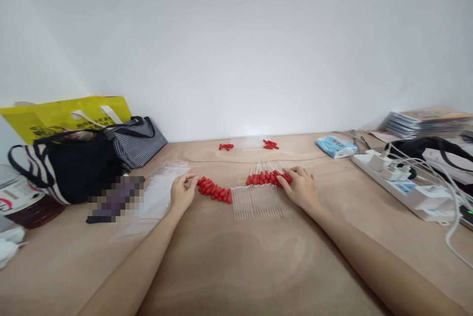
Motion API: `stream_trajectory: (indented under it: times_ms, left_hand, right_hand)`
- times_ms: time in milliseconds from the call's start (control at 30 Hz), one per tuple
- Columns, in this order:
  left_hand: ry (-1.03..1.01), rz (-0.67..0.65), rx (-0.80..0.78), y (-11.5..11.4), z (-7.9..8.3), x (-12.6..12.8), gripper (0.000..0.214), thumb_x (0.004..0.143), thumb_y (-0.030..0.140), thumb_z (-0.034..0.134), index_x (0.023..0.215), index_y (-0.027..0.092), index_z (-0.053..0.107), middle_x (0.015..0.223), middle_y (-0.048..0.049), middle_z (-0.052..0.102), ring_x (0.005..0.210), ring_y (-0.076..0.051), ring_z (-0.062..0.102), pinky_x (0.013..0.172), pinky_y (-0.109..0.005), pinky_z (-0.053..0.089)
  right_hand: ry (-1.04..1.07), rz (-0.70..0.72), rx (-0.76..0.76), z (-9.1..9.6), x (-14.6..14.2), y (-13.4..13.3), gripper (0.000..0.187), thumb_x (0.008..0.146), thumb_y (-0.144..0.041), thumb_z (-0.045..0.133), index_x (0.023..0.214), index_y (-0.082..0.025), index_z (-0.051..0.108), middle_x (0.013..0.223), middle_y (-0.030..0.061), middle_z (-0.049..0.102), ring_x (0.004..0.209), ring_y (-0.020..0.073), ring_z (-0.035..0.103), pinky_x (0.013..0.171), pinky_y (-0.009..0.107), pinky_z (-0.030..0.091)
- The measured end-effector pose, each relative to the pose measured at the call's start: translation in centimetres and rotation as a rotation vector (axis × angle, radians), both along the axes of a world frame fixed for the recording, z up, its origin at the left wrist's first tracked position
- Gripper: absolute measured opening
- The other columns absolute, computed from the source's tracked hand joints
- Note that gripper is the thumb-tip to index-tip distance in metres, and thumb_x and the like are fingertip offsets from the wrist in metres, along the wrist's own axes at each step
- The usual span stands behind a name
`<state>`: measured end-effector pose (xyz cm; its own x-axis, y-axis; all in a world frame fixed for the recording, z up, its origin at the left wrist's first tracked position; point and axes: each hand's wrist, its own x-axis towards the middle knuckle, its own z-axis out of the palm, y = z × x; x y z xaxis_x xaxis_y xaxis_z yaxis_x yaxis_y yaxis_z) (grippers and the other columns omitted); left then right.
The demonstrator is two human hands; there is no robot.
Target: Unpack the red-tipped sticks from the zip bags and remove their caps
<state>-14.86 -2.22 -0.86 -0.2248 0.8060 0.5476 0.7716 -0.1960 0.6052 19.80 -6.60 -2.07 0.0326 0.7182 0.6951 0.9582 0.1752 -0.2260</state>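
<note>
My left hand (184, 192) has its thumb and fingers pinched together at the left end of a slanting row of red rubber bulbs (214, 191), by the endmost bulb. My right hand (301, 185) has its thumb and fingers closed around the right end of another red row, the bulbs of glass droppers (264, 177) whose thin clear tubes point away from me. Its fingers partly hide those bulbs. Between my hands, nearer to me, lies a row of clear glass tubes (256, 203) side by side.
Two small groups of red bulbs (226, 147) (271, 144) lie near the wall. Clear plastic bags (158, 193), a pixelated object (116, 200), a black bag (81, 163) and a striped bag (136, 141) stand left. Right are a blue tissue pack (336, 146) and a white power strip (402, 188) with cables.
</note>
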Motion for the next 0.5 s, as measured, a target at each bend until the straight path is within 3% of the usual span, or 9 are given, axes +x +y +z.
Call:
stream_trajectory:
  times_ms: [133,233,433,500]
  left_hand:
    - [0.064,-0.018,0.060,-0.5,0.4,0.6,0.025,0.071,0.039,0.049,0.077,0.019,0.062,0.081,-0.0063,0.058,0.081,-0.022,0.053,0.073,-0.035,0.044]
    - [0.190,-0.076,0.206,-1.2,0.8,1.5,0.020,0.075,0.034,0.049,0.075,0.019,0.062,0.081,-0.0063,0.057,0.085,-0.022,0.052,0.081,-0.037,0.041]
    - [0.402,-0.259,0.419,-3.3,1.4,4.0,0.013,0.080,0.024,0.050,0.079,0.018,0.061,0.083,-0.0050,0.058,0.082,-0.018,0.053,0.078,-0.034,0.042]
    - [0.437,-0.330,0.455,-4.3,1.5,5.1,0.011,0.080,0.021,0.050,0.080,0.019,0.061,0.084,-0.0046,0.059,0.081,-0.017,0.054,0.078,-0.034,0.042]
  right_hand:
    - [-0.028,-0.008,-0.006,0.3,-0.6,0.8,0.024,0.081,-0.041,0.049,0.083,-0.026,0.067,0.085,0.0046,0.060,0.076,0.0195,0.048,0.064,0.032,0.027]
    - [0.003,-0.010,-0.009,0.2,-0.9,1.1,0.024,0.083,-0.035,0.047,0.077,-0.024,0.067,0.089,0.0049,0.060,0.079,0.0195,0.047,0.064,0.032,0.025]
    - [0.168,-0.051,0.059,0.6,-1.1,0.5,0.023,0.084,-0.031,0.045,0.079,-0.020,0.064,0.093,0.0053,0.062,0.084,0.0204,0.048,0.069,0.033,0.025]
    - [0.224,0.033,0.095,0.8,-1.1,-0.4,0.023,0.085,-0.029,0.042,0.084,-0.021,0.063,0.092,0.0042,0.063,0.084,0.0191,0.050,0.073,0.034,0.026]
